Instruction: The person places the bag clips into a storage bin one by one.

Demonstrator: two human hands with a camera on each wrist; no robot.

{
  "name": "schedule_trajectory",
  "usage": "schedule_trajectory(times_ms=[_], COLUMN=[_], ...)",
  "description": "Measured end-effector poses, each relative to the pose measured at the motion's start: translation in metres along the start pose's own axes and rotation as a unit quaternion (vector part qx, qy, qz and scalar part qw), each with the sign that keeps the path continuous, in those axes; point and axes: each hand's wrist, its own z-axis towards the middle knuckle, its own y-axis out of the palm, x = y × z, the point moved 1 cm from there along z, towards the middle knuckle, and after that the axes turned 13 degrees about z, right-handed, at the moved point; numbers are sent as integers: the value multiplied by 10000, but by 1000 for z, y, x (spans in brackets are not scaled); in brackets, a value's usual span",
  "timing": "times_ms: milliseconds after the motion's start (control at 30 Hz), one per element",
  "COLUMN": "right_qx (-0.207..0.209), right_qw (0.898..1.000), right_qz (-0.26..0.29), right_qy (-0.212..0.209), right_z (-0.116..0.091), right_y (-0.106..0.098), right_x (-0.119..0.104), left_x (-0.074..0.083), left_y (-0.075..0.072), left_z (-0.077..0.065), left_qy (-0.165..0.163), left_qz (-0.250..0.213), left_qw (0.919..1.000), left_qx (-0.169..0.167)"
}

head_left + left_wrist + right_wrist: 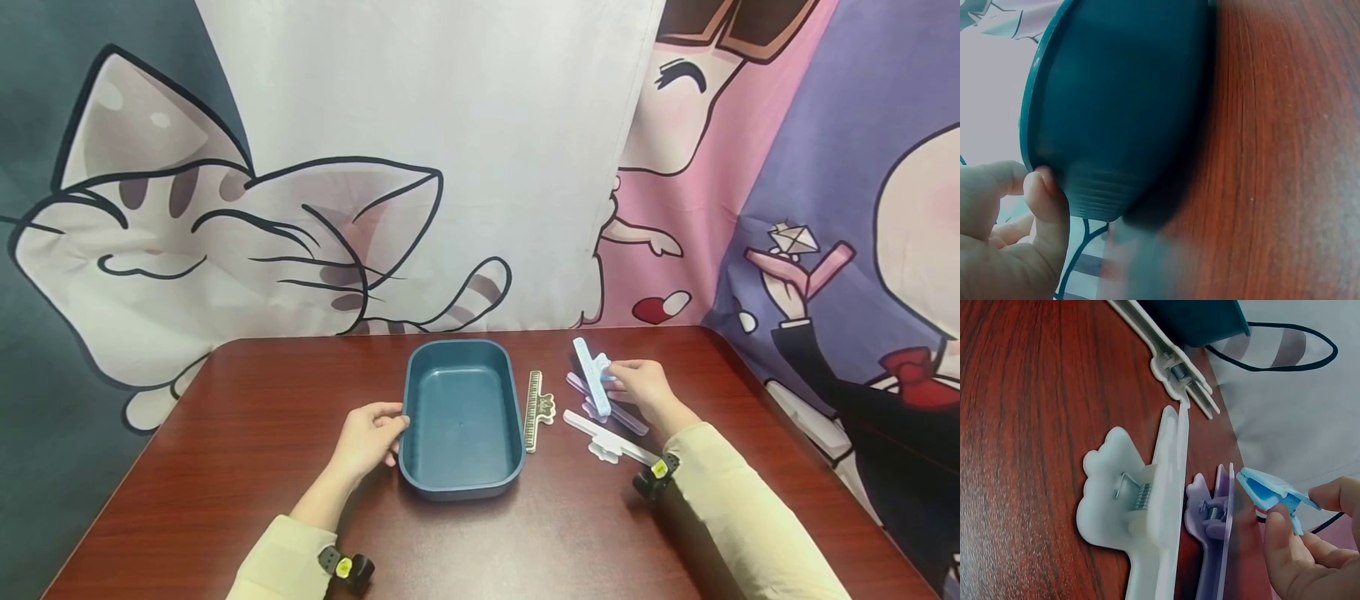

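My left hand (367,440) pinches the left rim of a dark teal plastic bin (459,485); in the left wrist view the thumb (1040,197) presses below the rim. Nothing lies inside the bin. On the right, my right hand (641,387) holds a light blue bag clip (590,375) by its handle, raised above the table in the right wrist view. Beneath it lies a purple bag clip (630,419), partly covered in the head view. Closer to me is a white bag clip (611,440). A cream, dark-patterned bag clip (532,412) lies beside the bin.
Everything stands on a reddish-brown wooden table (262,433). Behind its far edge hangs a cloth (525,167) printed with cartoon figures. Pale sleeves (285,562) with small wrist cameras cover both forearms.
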Motion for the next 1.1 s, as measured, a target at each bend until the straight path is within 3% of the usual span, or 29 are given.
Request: schedule_trajectory(times_ms=[367,567,900,1000,1100], right_qx=[-171,-271,-440,-479,-498], right_qw=[9930,9758,9428,9376,9410], right_qz=[1104,2056,3101,3226,3120], right_qy=[384,690,1142,1202,1209], right_z=[-1,-3,-4,-5,-6], right_y=[0,-1,-3,-4,-4], right_x=[-7,-10,-8,-9,-9], left_x=[4,3,1,1,2], left_y=[-2,-2,-1,-1,0], left_z=[2,3,3,3,3], left_qy=[22,16,-21,-5,9], left_qz=[51,25,-61,-86,-88], left_qw=[10000,10000,10000,10000,10000], left_qx=[-4,-13,-4,-4,5])
